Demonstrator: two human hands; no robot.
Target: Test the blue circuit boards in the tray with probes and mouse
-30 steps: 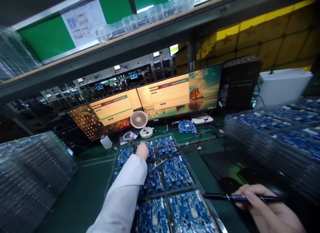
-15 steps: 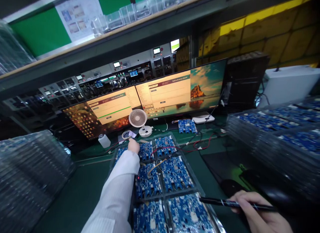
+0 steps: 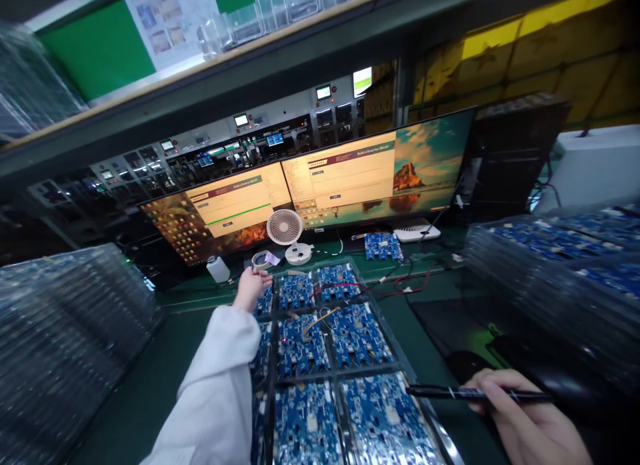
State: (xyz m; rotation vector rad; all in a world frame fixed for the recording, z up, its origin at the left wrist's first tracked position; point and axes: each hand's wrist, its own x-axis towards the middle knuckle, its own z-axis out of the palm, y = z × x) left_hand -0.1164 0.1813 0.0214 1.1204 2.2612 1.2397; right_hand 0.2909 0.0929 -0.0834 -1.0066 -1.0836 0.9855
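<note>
My left hand (image 3: 251,288) reaches over the far-left corner of a clear plastic tray (image 3: 338,378), its fingers stretched out to the right above a blue circuit board (image 3: 264,301). Nothing shows clearly in those fingers. Several blue circuit boards lie in the tray's compartments. In my right hand (image 3: 525,412) is a black marker pen (image 3: 480,393), held level. Its tip points left, by the corner of the near-right circuit board (image 3: 387,418). Red and yellow wires (image 3: 323,320) run over the middle boards, and a small red light glows on one of them.
Behind the tray stand a small white fan (image 3: 285,228), a tape roll (image 3: 261,259), a white bottle (image 3: 218,270) and two monitors (image 3: 350,178). Stacked trays rise at left (image 3: 75,345) and right (image 3: 530,285). A computer mouse (image 3: 467,365) lies near my right hand.
My left hand has moved left across the far end of the tray, its fingers now stretched out. My right hand keeps the marker pen almost in place. The view has shifted slightly.
</note>
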